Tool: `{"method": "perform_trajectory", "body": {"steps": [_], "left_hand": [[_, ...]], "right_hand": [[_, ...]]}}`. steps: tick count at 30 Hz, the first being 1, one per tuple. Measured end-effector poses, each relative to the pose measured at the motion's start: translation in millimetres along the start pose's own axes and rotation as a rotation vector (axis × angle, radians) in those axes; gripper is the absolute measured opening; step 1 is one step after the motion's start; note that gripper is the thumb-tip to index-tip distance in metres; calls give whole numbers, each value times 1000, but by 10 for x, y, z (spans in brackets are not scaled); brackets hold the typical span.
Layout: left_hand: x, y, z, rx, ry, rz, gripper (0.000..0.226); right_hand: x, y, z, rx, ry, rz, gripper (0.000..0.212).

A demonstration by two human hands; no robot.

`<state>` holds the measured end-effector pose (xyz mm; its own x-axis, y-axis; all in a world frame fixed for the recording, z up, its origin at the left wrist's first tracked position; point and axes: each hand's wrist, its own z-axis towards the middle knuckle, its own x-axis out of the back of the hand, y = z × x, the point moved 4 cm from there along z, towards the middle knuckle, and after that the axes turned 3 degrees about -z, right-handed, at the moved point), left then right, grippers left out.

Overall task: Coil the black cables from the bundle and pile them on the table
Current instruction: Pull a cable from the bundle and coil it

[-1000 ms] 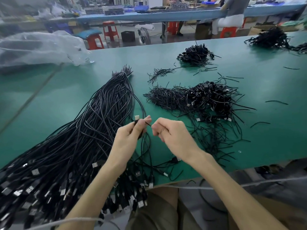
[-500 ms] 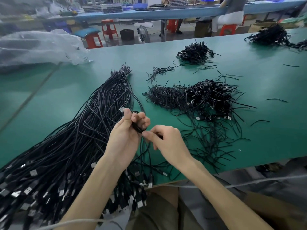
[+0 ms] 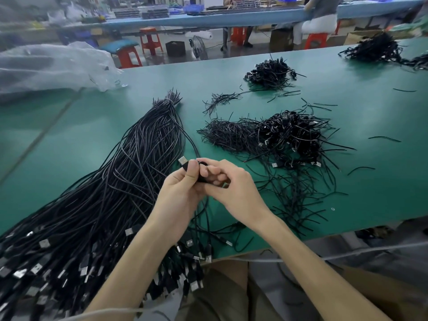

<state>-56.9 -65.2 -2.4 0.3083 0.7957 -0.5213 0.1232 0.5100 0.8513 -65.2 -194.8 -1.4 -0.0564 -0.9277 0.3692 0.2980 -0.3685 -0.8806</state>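
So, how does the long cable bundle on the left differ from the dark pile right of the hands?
The bundle holds long cables laid nearly straight, side by side; the pile holds cables wound into small coils, heaped loosely. The bundle is much larger, and its plug ends hang over the near edge of the table; the pile lies wholly on it. Both are black cables with silver plugs.

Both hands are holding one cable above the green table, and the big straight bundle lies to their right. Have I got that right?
Not quite: the head view shows the big straight bundle lying to the left of the hands, not the right. The rest holds: the left hand and right hand both hold one cable above the green table.
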Motion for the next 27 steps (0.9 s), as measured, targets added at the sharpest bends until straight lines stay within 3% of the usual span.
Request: {"method": "perform_trajectory", "body": {"steps": [5,9,12,17,23,27], "left_hand": [[88,148,-74,47,-23,454,27],[93,207,-41,-56,72,693,17],[102,170,5,-89,94,696,17],[26,21,88,-86,80,741,13],[50,-63,105,-101,172,796,12],[142,-35,73,-48,205,969,29]], "right_hand": [[140,26,4,50,-6,-165,51],[217,-25,32,85,-88,-338,43],[308,-2,64,42,-150,-396,38],[373,60,20,7,-203,-463,6],[339,73,-68,4,-131,-409,14],[305,136,-108,56,-170,-557,14]]}}
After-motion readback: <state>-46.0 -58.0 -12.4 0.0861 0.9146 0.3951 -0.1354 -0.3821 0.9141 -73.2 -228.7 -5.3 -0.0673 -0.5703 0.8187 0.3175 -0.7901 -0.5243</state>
